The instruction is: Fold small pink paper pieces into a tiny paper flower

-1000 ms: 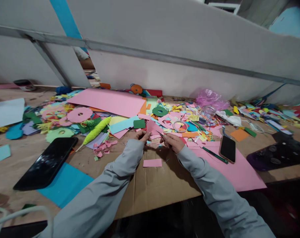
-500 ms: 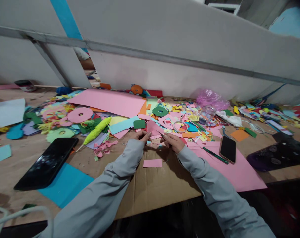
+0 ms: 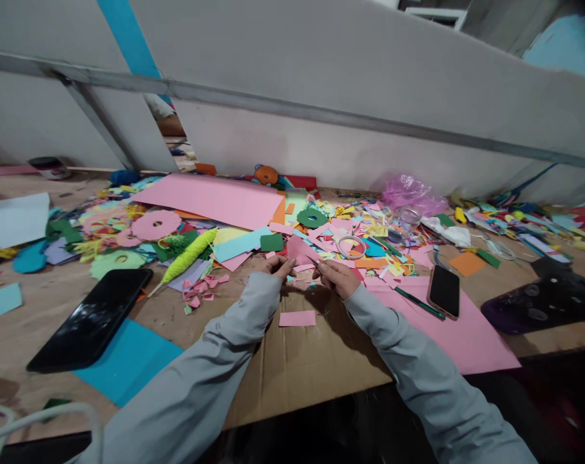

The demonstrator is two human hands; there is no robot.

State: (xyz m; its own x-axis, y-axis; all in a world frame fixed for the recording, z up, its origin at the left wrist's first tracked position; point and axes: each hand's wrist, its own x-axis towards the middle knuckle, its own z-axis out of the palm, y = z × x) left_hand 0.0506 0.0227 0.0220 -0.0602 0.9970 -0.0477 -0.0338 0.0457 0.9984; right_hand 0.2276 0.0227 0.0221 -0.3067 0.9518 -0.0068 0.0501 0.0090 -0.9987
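My left hand (image 3: pixel 277 265) pinches the lower left edge of a small piece of pink paper (image 3: pixel 299 249), raised over the cardboard sheet (image 3: pixel 302 380). In the closed fingers of my right hand (image 3: pixel 339 277) is a thin, dark, pointed tool (image 3: pixel 312 260), its tip up against the pink paper's right side. Most of the tool is hidden by the fingers, so its exact kind does not show. Below both hands a small pink paper rectangle (image 3: pixel 297 318) lies flat on the cardboard. Paper scraps surround the fingertips, with a green paper piece (image 3: pixel 272 242) just behind my left hand.
A black phone (image 3: pixel 92 319) rests on blue paper at left, near a yellow-green yarn spindle (image 3: pixel 190 255). To the right, a smaller phone (image 3: pixel 444 292) and a dark green pen (image 3: pixel 419 302) lie on a pink sheet (image 3: pixel 476 341). Behind are a tape roll (image 3: pixel 351 255) and a grey partition (image 3: pixel 292 135).
Almost nothing differs. Both hands stay at the pink paper, and the right fingers appear to have shifted very slightly.
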